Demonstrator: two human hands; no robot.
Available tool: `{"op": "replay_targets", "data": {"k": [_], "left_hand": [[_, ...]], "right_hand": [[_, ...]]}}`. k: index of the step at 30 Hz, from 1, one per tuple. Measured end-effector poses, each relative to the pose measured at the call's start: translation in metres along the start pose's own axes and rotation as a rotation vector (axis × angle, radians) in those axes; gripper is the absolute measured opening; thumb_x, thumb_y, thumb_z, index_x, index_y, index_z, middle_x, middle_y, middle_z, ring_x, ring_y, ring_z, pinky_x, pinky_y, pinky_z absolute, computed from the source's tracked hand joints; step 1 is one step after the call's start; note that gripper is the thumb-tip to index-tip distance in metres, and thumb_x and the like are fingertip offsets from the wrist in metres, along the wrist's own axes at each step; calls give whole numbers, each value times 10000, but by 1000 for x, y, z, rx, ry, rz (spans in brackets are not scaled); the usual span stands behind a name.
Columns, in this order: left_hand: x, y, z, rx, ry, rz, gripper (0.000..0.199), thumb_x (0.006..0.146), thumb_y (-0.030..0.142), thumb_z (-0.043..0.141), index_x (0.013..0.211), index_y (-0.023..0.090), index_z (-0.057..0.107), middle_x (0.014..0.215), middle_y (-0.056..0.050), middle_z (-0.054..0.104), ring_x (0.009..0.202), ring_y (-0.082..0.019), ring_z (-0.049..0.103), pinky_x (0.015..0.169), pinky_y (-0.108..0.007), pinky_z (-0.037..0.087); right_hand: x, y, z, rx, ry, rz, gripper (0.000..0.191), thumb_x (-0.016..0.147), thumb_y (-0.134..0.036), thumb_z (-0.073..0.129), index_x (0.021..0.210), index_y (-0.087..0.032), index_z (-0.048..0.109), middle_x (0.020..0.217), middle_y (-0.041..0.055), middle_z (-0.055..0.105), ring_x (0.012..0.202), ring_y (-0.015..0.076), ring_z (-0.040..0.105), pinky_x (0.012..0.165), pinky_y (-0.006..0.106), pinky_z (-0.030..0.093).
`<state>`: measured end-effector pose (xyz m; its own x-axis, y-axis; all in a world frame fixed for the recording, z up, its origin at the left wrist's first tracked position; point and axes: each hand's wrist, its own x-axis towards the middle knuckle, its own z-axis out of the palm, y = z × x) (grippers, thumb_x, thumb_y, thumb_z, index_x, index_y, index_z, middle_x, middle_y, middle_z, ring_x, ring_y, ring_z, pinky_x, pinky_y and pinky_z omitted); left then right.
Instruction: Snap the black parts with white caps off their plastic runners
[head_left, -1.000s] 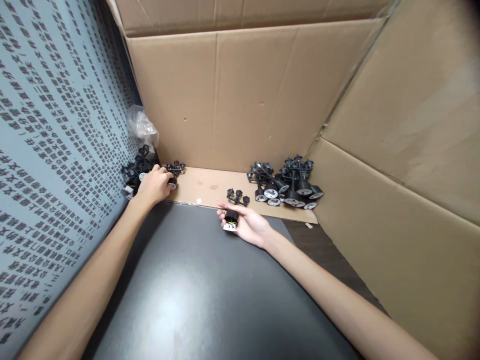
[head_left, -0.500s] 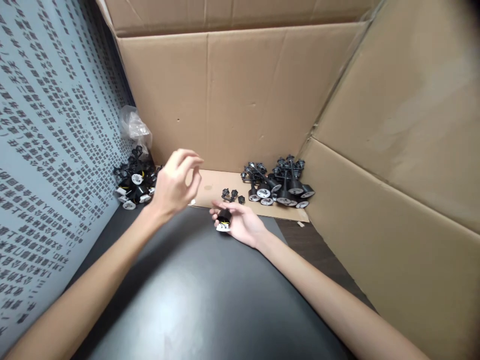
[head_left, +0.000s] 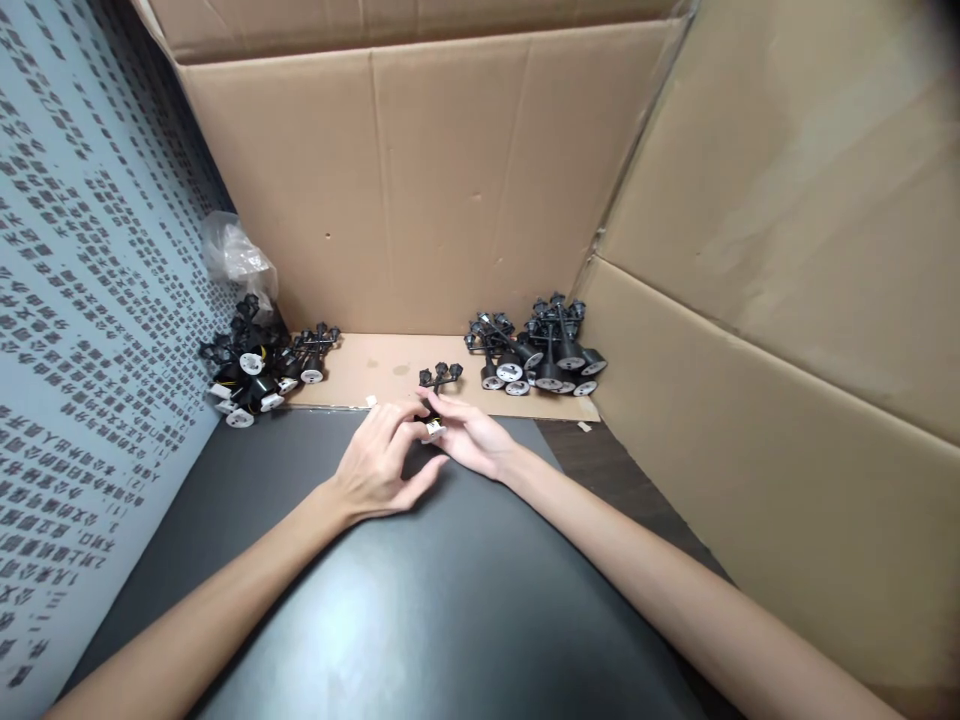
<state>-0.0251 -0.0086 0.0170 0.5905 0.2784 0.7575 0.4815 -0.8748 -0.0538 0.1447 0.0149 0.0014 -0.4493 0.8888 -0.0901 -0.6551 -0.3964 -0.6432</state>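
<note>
At the dark counter's (head_left: 420, 600) far edge, the right hand (head_left: 478, 440) grips a lamp (head_left: 441, 376), partly hidden by the half-open left hand (head_left: 381, 462).

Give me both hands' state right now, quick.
Left hand: fingers curled at the white base of the small black lamp; grip unclear.
Right hand: closed around the small black lamp.

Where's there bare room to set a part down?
Widest is the glossy dark grey mat between the left forearm and the right forearm. A smaller patch is the tan cardboard strip behind the left hand. Crowded: the left pile and the right pile of black lamp-post models, at the strip's ends.
</note>
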Motion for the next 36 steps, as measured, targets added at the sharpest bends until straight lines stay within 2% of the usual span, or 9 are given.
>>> {"op": "replay_targets", "data": {"k": [5, 9, 15, 23, 29, 36], "left_hand": [[-1, -1, 3, 23, -6, -144, 197, 854, 268, 628, 989, 185, 511, 1049, -125, 618, 957, -239, 599, 804, -388, 489], [-2, -3, 5, 33, -41, -122, 108, 885, 238, 587, 971, 182, 554, 1060, -126, 629, 970, -238, 602, 813, -385, 486], [-2, -5, 6, 13, -43, -166, 111, 920, 208, 542, 1027, 182, 557, 1085, -120, 623, 987, -225, 593, 832, -378, 486], [-3, -9, 9, 6, -45, -177, 137, 939, 201, 536, 1074, 177, 537, 1024, -97, 625, 923, -200, 586, 804, -346, 490], [-3, -10, 11, 7, 10, -173, 116, 932, 186, 563, 1044, 181, 532, 982, -78, 617, 876, -180, 583, 774, -317, 497], [-2, -11, 12, -25, 18, -155, 122, 945, 136, 507, 1052, 182, 541, 990, -76, 614, 871, -171, 583, 772, -307, 504]], "right_hand": [[0, 0, 0, -46, -21, -10, 123, 815, -214, 715, 912, -154, 669, 820, 3, 610, 670, 96, 513, 561, 208, 418], [2, 3, -3, -64, -26, -22, 148, 822, -261, 725, 927, -171, 670, 831, 3, 622, 686, 107, 506, 555, 209, 418], [4, 2, -1, 17, -36, -14, 128, 925, -282, 610, 872, -170, 643, 842, 20, 632, 708, 112, 529, 645, 222, 480], [1, 0, 3, 35, -77, 65, 248, 999, -230, 446, 867, -143, 637, 816, 36, 646, 689, 112, 569, 745, 259, 522], [1, 2, 1, 6, -156, 74, 264, 998, -256, 448, 851, -141, 635, 774, 34, 647, 706, 132, 590, 852, 350, 529], [3, 4, -2, -21, -130, 70, 169, 958, -293, 551, 899, -153, 625, 779, 17, 634, 766, 132, 593, 952, 393, 501]]}}
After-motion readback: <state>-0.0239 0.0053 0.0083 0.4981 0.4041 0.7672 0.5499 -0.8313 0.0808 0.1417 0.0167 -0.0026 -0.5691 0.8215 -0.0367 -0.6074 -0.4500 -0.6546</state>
